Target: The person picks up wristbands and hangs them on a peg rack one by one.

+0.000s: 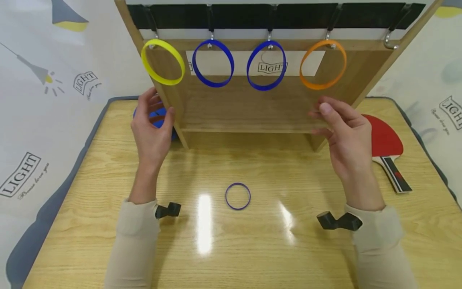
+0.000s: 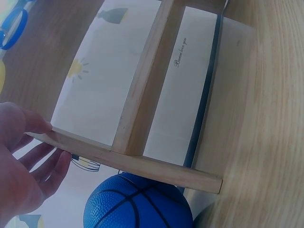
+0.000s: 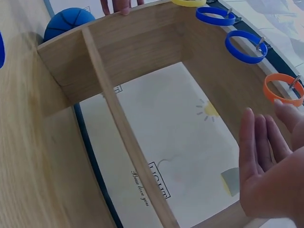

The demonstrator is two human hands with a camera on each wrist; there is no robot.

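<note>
1. Setting first: a glossy wooden table point(image 1: 252, 241) with a grey edge, with white sheets printed "LIGHT" hanging around it. There's glare on the top, so it looks slick.

2. Nearest thing is a thin purple ring point(image 1: 238, 196) lying flat on the table between the forearms, well clear of both hands. Nobody's touching it.

3. The left hand point(image 1: 151, 128) is up at the left side panel of the wooden rack point(image 1: 252, 108). Fingers are straight and relaxed, and in the left wrist view the fingertips point(image 2: 45, 127) just touch the panel edge. Holding nothing.

4. The right hand point(image 1: 346, 132) is open too, fingers straight, right beside the right panel. I can't tell if it actually touches.

5. To the sides, a blue ball point(image 2: 137, 204) sits tight against the rack's left foot, and a red paddle point(image 1: 384, 146) lies behind the right hand.

6. Farthest back, a yellow ring point(image 1: 163, 62), two blue rings point(image 1: 213, 63) and an orange ring point(image 1: 323, 64) hang on hooks, and the right-most hook point(image 1: 391, 40) is bare.

7. My worry: with flat hands and no real grip, a nudge could slide or tip the rack on that slick top. The rings could swing off, and the ball would roll away.
</note>
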